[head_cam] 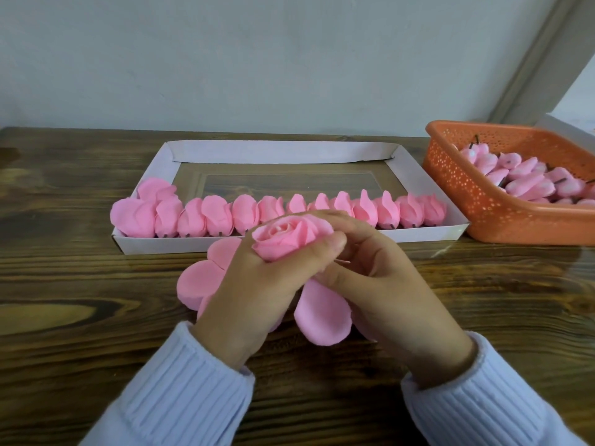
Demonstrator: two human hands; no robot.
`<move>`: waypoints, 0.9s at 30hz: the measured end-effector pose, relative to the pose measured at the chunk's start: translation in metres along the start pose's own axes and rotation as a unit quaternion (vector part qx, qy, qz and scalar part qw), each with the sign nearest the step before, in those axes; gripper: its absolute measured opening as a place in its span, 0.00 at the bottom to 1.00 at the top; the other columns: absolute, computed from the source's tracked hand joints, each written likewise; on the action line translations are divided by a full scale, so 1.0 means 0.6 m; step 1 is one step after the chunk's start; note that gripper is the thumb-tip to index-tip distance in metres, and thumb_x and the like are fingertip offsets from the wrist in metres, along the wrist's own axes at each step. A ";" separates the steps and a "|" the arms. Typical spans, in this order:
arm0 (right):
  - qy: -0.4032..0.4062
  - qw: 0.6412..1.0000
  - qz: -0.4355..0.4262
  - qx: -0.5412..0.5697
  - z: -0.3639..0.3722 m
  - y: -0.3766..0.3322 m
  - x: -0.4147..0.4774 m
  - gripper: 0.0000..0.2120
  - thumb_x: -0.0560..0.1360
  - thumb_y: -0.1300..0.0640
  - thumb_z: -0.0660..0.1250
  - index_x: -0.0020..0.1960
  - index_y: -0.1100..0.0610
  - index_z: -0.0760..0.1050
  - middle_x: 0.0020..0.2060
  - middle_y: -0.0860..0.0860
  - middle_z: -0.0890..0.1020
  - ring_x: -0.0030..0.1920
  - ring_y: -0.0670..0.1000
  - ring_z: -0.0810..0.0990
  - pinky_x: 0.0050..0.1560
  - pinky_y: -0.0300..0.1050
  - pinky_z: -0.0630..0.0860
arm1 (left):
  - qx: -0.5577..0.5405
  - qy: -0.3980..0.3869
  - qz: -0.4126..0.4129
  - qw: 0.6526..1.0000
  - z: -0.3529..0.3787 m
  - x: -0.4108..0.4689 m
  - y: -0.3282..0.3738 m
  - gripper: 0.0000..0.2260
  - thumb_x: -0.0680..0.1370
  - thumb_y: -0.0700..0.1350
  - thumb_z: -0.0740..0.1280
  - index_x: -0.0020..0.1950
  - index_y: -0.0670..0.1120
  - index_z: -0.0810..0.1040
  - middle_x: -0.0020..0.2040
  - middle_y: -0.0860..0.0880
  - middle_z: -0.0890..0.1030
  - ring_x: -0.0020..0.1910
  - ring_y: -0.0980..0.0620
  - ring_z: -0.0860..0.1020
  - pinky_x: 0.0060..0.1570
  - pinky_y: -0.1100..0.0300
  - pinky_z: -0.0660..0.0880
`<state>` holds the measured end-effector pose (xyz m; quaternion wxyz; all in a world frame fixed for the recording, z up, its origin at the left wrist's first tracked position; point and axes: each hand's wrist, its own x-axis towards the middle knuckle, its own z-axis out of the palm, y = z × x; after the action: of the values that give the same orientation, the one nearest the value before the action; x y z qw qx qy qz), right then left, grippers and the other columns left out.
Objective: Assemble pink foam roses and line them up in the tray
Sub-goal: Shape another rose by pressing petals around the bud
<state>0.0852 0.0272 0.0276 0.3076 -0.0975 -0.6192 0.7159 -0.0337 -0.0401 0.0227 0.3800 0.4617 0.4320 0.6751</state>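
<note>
- tray (273, 151): rose row (225, 217) fills the front edge end to end, but the bare floor behind it is open from above
- basket (483, 201) just right of the tray blocks that side
- table (64, 284) is open wood on its left side
- left hand (257, 284), right hand (386, 284) and their rose (289, 239) crowd the middle in front of the tray, petals (199, 281) underneath

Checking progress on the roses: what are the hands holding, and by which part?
A pink foam rose, bloom up. The left hand grips round its lower half; the right hand curls its fingers onto the petals on its right side.
</note>
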 end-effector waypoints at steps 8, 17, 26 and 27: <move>0.097 0.990 0.097 -0.032 -0.009 0.000 -0.001 0.05 0.71 0.56 0.69 0.45 0.54 0.81 0.41 0.54 0.85 0.43 0.51 0.81 0.41 0.43 0.76 | -0.048 0.099 -0.024 0.994 -0.003 0.002 -0.001 0.12 0.68 0.53 0.70 0.46 0.49 0.86 0.50 0.43 0.85 0.54 0.45 0.82 0.53 0.48 0.77; 0.204 0.947 -0.079 -0.235 -0.001 -0.008 -0.007 0.08 0.71 0.68 0.72 0.43 0.56 0.79 0.35 0.53 0.84 0.36 0.50 0.83 0.37 0.47 0.81 | -0.006 0.121 -0.029 0.992 0.000 0.002 0.002 0.12 0.71 0.56 0.69 0.50 0.54 0.84 0.51 0.47 0.85 0.54 0.47 0.83 0.55 0.44 0.77; 0.265 0.896 -0.184 -0.306 0.007 -0.010 -0.010 0.07 0.69 0.60 0.72 0.43 0.52 0.77 0.36 0.41 0.83 0.35 0.43 0.82 0.36 0.34 0.75 | 0.084 -0.002 0.028 0.996 0.015 -0.008 0.015 0.09 0.73 0.49 0.65 0.44 0.57 0.85 0.32 0.62 0.82 0.32 0.69 0.78 0.32 0.79 0.70; 0.272 0.894 -0.182 -0.307 0.007 -0.010 -0.010 0.08 0.69 0.60 0.73 0.43 0.51 0.76 0.36 0.41 0.83 0.35 0.42 0.81 0.36 0.34 0.75 | 0.076 -0.015 0.029 0.997 0.018 -0.010 0.016 0.09 0.73 0.48 0.65 0.43 0.57 0.85 0.27 0.63 0.79 0.26 0.71 0.75 0.28 0.80 0.67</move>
<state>0.0896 0.0208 0.0329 0.5438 -0.2633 -0.7071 0.3674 -0.0230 -0.0465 0.0322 0.3304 0.5121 0.4625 0.6440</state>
